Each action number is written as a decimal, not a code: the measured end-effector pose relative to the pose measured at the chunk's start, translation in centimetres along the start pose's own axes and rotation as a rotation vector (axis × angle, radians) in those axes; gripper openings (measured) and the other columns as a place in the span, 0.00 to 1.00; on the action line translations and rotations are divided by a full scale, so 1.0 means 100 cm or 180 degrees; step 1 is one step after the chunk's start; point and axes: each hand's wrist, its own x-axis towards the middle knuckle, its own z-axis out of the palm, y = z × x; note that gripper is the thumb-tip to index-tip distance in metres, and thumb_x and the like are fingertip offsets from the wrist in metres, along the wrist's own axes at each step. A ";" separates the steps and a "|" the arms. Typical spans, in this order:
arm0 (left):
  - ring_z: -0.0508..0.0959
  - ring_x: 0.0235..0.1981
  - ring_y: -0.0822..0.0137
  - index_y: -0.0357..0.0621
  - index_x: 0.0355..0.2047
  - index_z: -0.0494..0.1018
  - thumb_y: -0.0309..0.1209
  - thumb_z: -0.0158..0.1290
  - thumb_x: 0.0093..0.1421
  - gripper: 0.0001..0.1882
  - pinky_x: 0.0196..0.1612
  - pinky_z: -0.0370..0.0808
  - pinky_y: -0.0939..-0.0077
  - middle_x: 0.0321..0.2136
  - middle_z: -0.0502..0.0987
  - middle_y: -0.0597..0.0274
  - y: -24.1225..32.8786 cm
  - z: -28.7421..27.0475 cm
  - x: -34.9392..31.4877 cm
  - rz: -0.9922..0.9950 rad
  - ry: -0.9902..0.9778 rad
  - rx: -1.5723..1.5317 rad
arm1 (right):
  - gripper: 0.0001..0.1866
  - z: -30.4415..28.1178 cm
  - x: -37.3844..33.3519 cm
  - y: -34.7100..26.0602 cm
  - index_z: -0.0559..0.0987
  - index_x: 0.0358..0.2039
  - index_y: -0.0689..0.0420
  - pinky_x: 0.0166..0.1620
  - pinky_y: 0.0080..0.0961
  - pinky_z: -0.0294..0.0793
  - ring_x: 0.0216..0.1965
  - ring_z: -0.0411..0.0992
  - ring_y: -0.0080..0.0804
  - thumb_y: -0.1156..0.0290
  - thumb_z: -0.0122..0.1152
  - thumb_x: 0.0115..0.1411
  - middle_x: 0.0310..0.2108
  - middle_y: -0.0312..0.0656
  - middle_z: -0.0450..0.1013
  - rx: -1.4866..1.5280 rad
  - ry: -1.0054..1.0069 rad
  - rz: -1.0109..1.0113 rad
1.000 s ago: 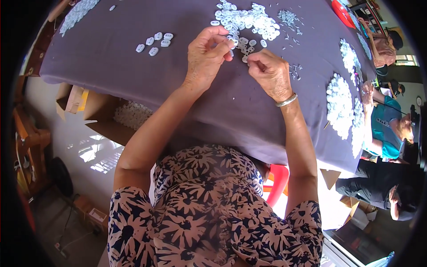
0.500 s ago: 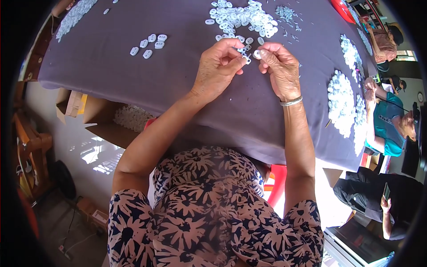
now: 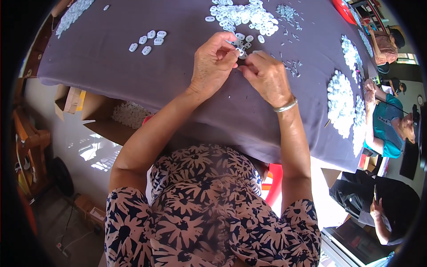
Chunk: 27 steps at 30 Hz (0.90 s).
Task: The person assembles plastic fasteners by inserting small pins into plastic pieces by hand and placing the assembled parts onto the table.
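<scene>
Above the near part of the cloth, my left hand (image 3: 212, 64) pinches a small white oval plastic piece with holes (image 3: 240, 52) between thumb and fingertips. Close on its right is my right hand (image 3: 268, 78), turned knuckles up, its fingers drawn together by that piece. Whatever the right fingertips grip is mostly hidden behind them. Just beyond the hands lies a heap of similar white oval pieces (image 3: 242, 17), a few loose ones reaching toward my fingers. Small metal screws (image 3: 288, 12) are scattered to the right of the heap.
Several white oval pieces (image 3: 146, 50) lie grouped on the dark tablecloth (image 3: 133, 75) at left. Big white piles (image 3: 340, 102) cover the right side, where a person in teal (image 3: 386, 124) sits. An open cardboard box (image 3: 104, 118) stands below the table's left edge.
My right hand has rolled over, knuckles now upward, and moved left and slightly down against the left hand's piece. The white piece in its fingertips is no longer plainly visible.
</scene>
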 end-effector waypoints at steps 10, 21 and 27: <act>0.73 0.24 0.78 0.39 0.41 0.68 0.19 0.52 0.55 0.12 0.27 0.74 0.85 0.27 0.73 0.63 0.007 -0.003 0.001 0.0112 0.0360 -0.0138 | 0.05 -0.016 -0.001 0.019 0.78 0.32 0.59 0.26 0.15 0.66 0.22 0.66 0.15 0.78 0.61 0.53 0.25 0.33 0.72 0.1173 -0.0075 0.0652; 0.73 0.22 0.78 0.38 0.41 0.68 0.19 0.52 0.55 0.13 0.26 0.73 0.85 0.25 0.74 0.64 0.006 -0.001 -0.002 0.0003 0.0047 -0.0076 | 0.05 -0.017 0.000 0.000 0.74 0.26 0.59 0.22 0.16 0.62 0.18 0.62 0.13 0.79 0.63 0.50 0.20 0.29 0.66 0.0899 -0.0486 0.0549; 0.73 0.22 0.79 0.38 0.42 0.68 0.19 0.51 0.55 0.13 0.26 0.72 0.86 0.24 0.74 0.64 0.003 -0.001 -0.004 -0.0026 -0.0100 -0.0134 | 0.02 -0.014 0.003 0.009 0.77 0.31 0.60 0.22 0.12 0.61 0.20 0.60 0.12 0.77 0.58 0.56 0.24 0.27 0.69 0.2555 0.0067 0.1640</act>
